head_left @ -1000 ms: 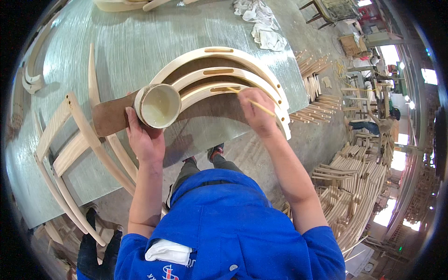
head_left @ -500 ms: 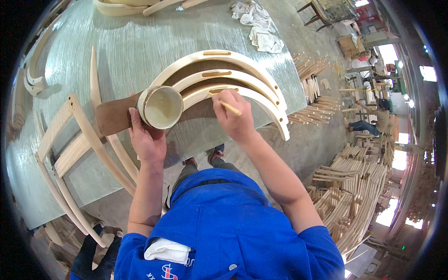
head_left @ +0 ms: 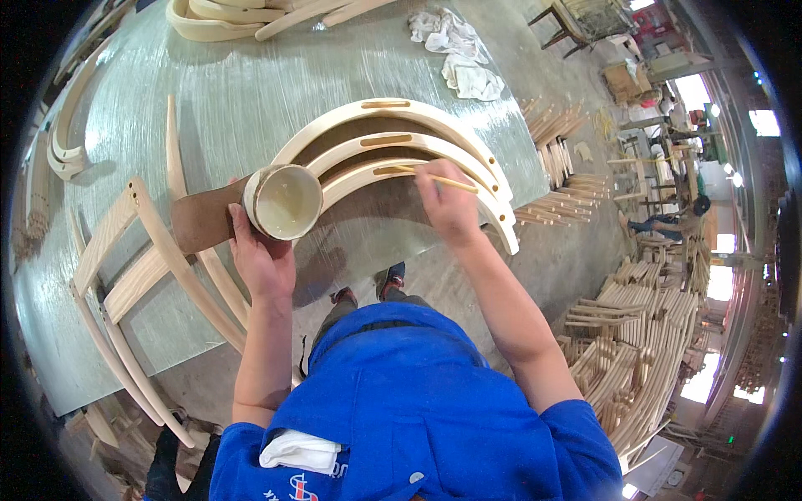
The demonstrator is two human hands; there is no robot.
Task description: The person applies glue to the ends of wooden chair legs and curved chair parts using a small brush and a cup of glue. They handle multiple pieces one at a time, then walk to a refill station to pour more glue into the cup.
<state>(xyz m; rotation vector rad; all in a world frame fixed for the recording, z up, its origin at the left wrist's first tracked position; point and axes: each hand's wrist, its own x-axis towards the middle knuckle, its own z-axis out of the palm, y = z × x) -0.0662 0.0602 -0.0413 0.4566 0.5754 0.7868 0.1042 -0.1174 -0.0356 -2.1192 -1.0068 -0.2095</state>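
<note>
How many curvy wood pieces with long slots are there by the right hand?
3, one behind another: the far arc, the middle arc and the near arc, partly covered by the right hand. Others could be hidden underneath.

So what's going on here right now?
A person in blue is at a table, working with both hands. The left hand holds a round cup with something pale inside. The right hand grips a thin yellowish stick, its tip at the slot in the nearest of three curved wooden pieces. A wooden frame is to the left, and white cloths lie near the table's far right edge.
</note>
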